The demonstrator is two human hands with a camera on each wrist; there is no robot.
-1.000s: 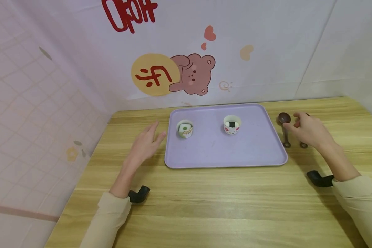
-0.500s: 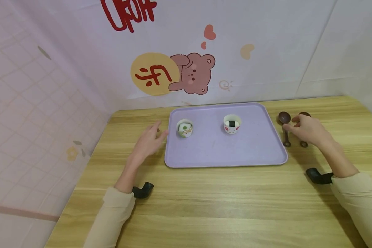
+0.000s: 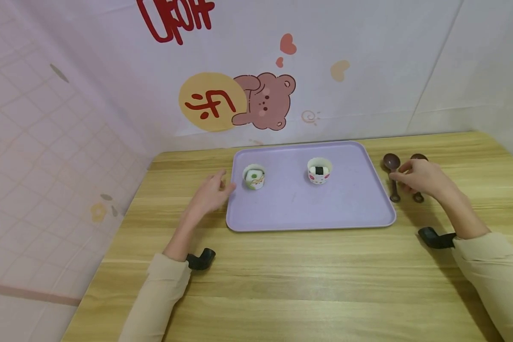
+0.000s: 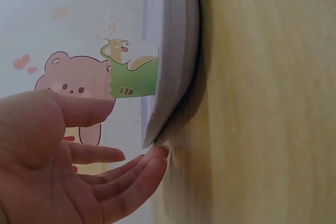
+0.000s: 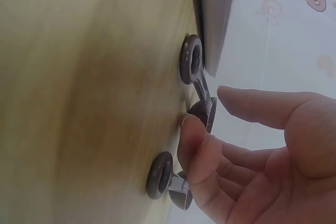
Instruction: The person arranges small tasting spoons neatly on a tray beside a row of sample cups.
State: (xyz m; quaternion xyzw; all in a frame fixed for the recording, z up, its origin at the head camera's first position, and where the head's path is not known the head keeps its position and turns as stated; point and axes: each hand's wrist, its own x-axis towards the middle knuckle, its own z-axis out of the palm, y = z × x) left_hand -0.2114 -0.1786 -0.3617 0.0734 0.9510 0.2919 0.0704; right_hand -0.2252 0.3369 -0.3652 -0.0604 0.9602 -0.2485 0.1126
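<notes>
My right hand (image 3: 423, 179) reaches over two dark brown spoons that lie on the table right of the lilac tray. Its thumb and forefinger hang apart on either side of the handle of the nearer-tray spoon (image 5: 185, 62). The other spoon (image 3: 419, 156) lies partly hidden beneath this hand. At the tray's left edge is my left hand (image 3: 210, 194), holding nothing, fingers bent and thumb apart, fingertips close to the rim in the left wrist view. On the tray (image 3: 308, 213) stand a green-patterned paper cup (image 3: 256, 183) and a pink-patterned paper cup (image 3: 318, 178), each with a small white food-like piece inside.
The wooden table (image 3: 308, 275) runs up to a white wall cloth (image 3: 367, 99) printed with a bear. Black curved pieces (image 3: 202, 260) stick out at both wrists, close above the tabletop.
My left hand has moved right, up to the tray's edge. My right hand has shifted slightly, its fingers coming lower around the spoon handle. The tray, cups and spoons stay in place.
</notes>
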